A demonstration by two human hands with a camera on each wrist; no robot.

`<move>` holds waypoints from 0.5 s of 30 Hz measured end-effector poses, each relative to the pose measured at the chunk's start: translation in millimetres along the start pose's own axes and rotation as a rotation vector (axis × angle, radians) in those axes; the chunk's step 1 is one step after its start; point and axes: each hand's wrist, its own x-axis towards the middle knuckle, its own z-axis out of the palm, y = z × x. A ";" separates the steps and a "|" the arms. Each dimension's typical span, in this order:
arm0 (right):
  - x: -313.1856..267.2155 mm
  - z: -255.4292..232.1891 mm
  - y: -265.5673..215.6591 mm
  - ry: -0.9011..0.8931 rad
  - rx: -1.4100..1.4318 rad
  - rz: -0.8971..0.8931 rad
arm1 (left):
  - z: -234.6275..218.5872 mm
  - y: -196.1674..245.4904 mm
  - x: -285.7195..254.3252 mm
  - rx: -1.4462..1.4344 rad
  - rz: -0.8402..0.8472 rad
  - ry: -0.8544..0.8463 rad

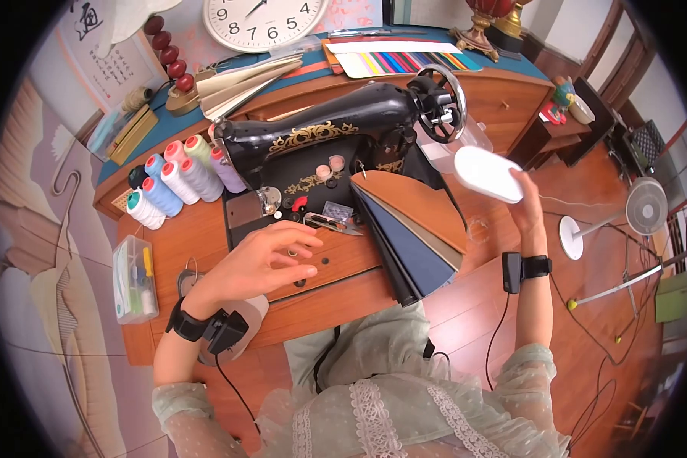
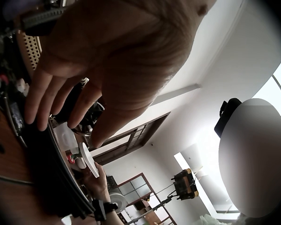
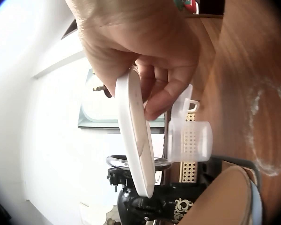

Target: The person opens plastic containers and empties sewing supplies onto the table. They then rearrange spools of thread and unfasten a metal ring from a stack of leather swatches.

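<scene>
My right hand [image 1: 528, 204] is raised beyond the right edge of the table, pinching a flat white oval piece [image 1: 487, 174] by its near end. In the right wrist view, the thumb is on one face of the white piece and the fingers on the other. My left hand [image 1: 263, 256] hovers over the front left of the table, fingers loosely spread and holding nothing. Close to it lie small scissors [image 1: 332, 224], a red clip-like bit [image 1: 300, 203] and a little clear box [image 1: 337, 211]. A fan of leather-like swatches [image 1: 420, 210], tan, beige, blue and black, lies between the hands.
A black sewing machine [image 1: 313, 126] spans the table behind the swatches. Several thread spools [image 1: 179, 179] stand at its left, with a clear plastic box [image 1: 135, 278] in front of them. Behind its handwheel [image 1: 443, 103] sits a translucent container [image 1: 477, 137]. A white fan [image 1: 645, 206] stands at right.
</scene>
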 end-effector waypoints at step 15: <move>61.6 93.9 11.2 0.323 -0.907 -0.533 | 2.9 -3.4 -5.3 0.017 0.050 0.019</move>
